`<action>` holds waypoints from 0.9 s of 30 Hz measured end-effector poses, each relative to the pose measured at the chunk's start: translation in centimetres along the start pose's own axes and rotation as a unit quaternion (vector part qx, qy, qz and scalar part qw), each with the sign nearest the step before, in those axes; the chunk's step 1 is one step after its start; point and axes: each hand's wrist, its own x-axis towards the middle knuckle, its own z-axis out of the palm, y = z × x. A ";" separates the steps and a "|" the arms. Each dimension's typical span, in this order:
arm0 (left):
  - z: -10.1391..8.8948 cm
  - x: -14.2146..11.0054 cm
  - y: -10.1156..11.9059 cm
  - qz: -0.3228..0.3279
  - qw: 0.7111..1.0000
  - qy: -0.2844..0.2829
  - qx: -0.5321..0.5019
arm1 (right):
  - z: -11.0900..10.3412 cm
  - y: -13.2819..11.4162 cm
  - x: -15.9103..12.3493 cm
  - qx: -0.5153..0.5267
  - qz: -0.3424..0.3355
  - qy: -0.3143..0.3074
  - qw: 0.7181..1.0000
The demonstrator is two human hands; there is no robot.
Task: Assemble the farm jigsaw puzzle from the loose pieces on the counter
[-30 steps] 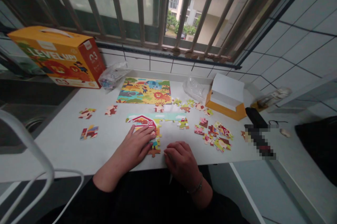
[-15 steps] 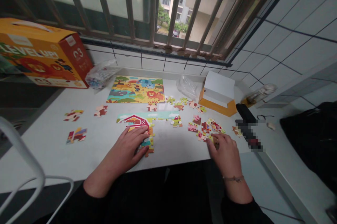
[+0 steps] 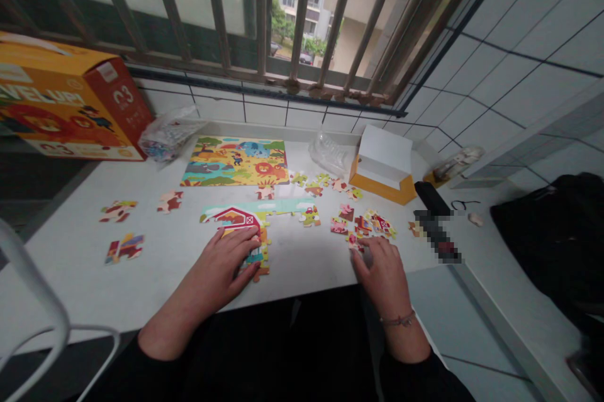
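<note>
My left hand (image 3: 226, 267) lies flat over a partly joined jigsaw (image 3: 237, 216) with a red barn, its fingers stretched out and hiding part of the picture. At the right, my right hand (image 3: 383, 270) has its thumb and fingertips curled around a puzzle piece (image 3: 354, 242) with pink on it, which the fingers partly cover. Just beyond those fingertips lie several loose pieces, among them a pink pig piece (image 3: 338, 224) and a small barn piece (image 3: 383, 223). A green piece with a tractor (image 3: 309, 216) joins the right end of the sky strip.
Behind the jigsaw lies a picture sheet with animals (image 3: 236, 161). Further pieces (image 3: 123, 247) are scattered at left. An orange box (image 3: 113, 106), plastic bags (image 3: 167, 134), an open small box (image 3: 382, 182) and a black object (image 3: 431, 199) stand around. A white curved tube (image 3: 42, 289) is near left.
My right hand has moved slightly left, over the pink puzzle piece. My left hand stays on the jigsaw. The whole view has shifted a little.
</note>
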 end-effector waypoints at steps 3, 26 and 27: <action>0.0 -0.1 -0.1 0.002 1.000 -0.003 0.004 | 0.6 0.0 0.4 -0.027 0.022 0.010 0.999; -0.3 -0.2 0.3 0.007 0.999 -0.019 -0.028 | 0.2 6.8 6.1 -0.078 0.209 -0.021 0.975; -0.3 -0.3 0.2 0.008 0.999 -0.018 -0.028 | 0.3 6.9 6.1 -0.099 0.200 -0.019 0.975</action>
